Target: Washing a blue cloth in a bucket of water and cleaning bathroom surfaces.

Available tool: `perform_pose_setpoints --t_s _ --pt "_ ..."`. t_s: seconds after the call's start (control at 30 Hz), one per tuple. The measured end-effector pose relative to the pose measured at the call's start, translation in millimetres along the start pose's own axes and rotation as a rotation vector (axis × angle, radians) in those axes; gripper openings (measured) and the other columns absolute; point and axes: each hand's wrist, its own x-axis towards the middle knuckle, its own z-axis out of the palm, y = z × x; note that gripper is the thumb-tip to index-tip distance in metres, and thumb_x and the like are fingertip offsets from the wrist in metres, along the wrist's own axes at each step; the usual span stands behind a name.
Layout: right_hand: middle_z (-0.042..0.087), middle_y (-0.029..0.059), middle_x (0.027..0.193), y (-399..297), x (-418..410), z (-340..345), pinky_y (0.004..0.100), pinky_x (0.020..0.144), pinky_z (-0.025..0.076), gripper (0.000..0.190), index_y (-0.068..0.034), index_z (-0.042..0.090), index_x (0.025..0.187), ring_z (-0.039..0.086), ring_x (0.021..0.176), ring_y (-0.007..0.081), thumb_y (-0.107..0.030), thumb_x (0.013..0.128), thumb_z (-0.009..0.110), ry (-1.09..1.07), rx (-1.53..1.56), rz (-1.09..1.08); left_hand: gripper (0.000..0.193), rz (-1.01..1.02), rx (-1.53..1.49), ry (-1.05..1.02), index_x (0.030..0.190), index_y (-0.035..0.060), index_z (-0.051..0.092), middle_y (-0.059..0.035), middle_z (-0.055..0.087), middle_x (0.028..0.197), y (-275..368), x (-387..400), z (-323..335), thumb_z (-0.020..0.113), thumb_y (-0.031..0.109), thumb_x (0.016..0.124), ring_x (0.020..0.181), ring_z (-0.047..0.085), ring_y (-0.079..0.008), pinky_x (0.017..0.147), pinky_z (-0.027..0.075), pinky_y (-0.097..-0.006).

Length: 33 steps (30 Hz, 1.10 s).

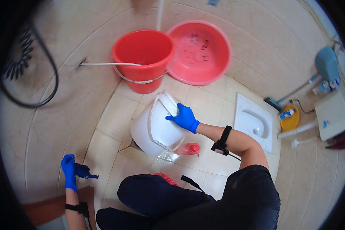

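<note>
My right hand (185,117), in a blue glove, grips a white strip-like part at the upper rim of a white plastic bucket (142,132). The bucket is tilted on the tiled floor, its mouth turned to the right. Out to the left, my left hand (69,171) is gloved in blue too, its fingers curled around a dark blue cloth (82,171) that hangs beside the wall. A clear bottle with a red pump top (187,149) is on the floor close to the bucket's lower edge.
Behind the white bucket stand a red bucket (145,77) with a wire handle and a pink basin (218,54) leaning on the wall. On the right are a squat toilet (241,115), a long-handled brush (273,104) and a yellow basin (293,124). A black coiled hose (56,77) hangs left.
</note>
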Motion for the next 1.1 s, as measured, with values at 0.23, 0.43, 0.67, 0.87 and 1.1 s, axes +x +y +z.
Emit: perform_pose_setpoints --t_s 0.23,0.43,0.67,0.87,1.1 --pt "0.057 0.0223 0.078 111 -15 -53 0.0355 0.063 0.045 0.063 0.006 0.053 0.085 0.057 0.073 0.0313 -0.045 0.051 0.07 0.376 0.063 0.349 0.022 -0.063 -0.03 -0.078 0.08 0.0033 0.057 -0.0034 0.055 0.074 5 47 43 0.047 -0.007 0.064 0.065 0.051 -0.012 0.06 0.041 -0.0224" --pt "0.056 0.0147 0.089 224 -46 -134 0.0339 0.064 0.045 0.063 0.006 0.052 0.096 0.055 0.074 0.0216 -0.036 0.054 0.072 0.619 0.266 0.659 0.019 -0.068 -0.117 -0.125 0.08 0.0026 0.057 -0.0039 0.057 0.074 0 50 66 0.047 -0.006 0.067 0.067 0.052 -0.0121 0.061 0.042 -0.0229" --pt "0.056 0.0106 0.085 328 -94 -182 0.0327 0.064 0.044 0.048 0.003 0.054 0.095 0.053 0.069 0.0214 -0.023 0.059 0.07 1.039 0.729 0.755 0.019 -0.073 0.053 -0.194 0.078 0.0042 0.056 -0.0019 0.056 0.072 2 51 62 0.046 -0.006 0.065 0.066 0.052 -0.0115 0.062 0.041 -0.0231" --pt "0.044 0.0147 0.115 349 -104 -232 0.0375 0.09 0.03 0.058 0.001 0.037 0.117 0.042 0.103 0.0279 -0.035 0.074 0.053 0.882 1.144 0.528 0.022 -0.074 0.038 -0.152 0.077 0.0045 0.057 -0.002 0.056 0.074 3 52 54 0.044 -0.008 0.065 0.069 0.051 -0.0112 0.063 0.041 -0.0227" --pt "0.043 0.0121 0.117 336 -107 -283 0.0396 0.092 0.028 0.05 -0.005 0.041 0.116 0.04 0.106 0.0287 -0.037 0.078 0.045 0.85 1.306 0.361 0.019 -0.18 -0.106 -0.079 0.084 0.0035 0.057 -0.0029 0.056 0.079 3 29 59 0.047 -0.004 0.071 0.074 0.052 -0.0116 0.065 0.042 -0.0234"
